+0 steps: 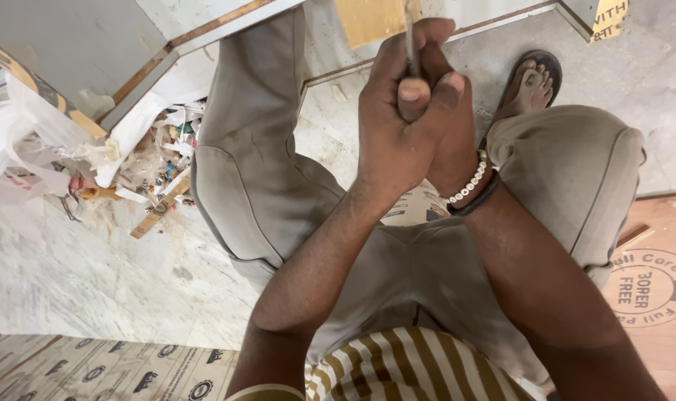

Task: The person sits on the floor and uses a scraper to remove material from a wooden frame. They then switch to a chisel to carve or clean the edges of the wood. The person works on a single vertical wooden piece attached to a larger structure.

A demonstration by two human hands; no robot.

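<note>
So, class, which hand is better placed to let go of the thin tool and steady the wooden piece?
Probably the left hand: it wraps outermost over the right hand, which could keep the thin tool, and the wooden piece lies on its side.

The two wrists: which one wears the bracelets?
The right wrist, on the picture's right side: it carries a white bead bracelet and a dark band. The left wrist is bare.

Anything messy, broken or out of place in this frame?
Yes: a heap of scraps, torn paper, wood offcuts and small coloured bits, lies loose on the marble floor at upper left. Both hands, left hand and right hand, clasp a thin tool normally.
</note>
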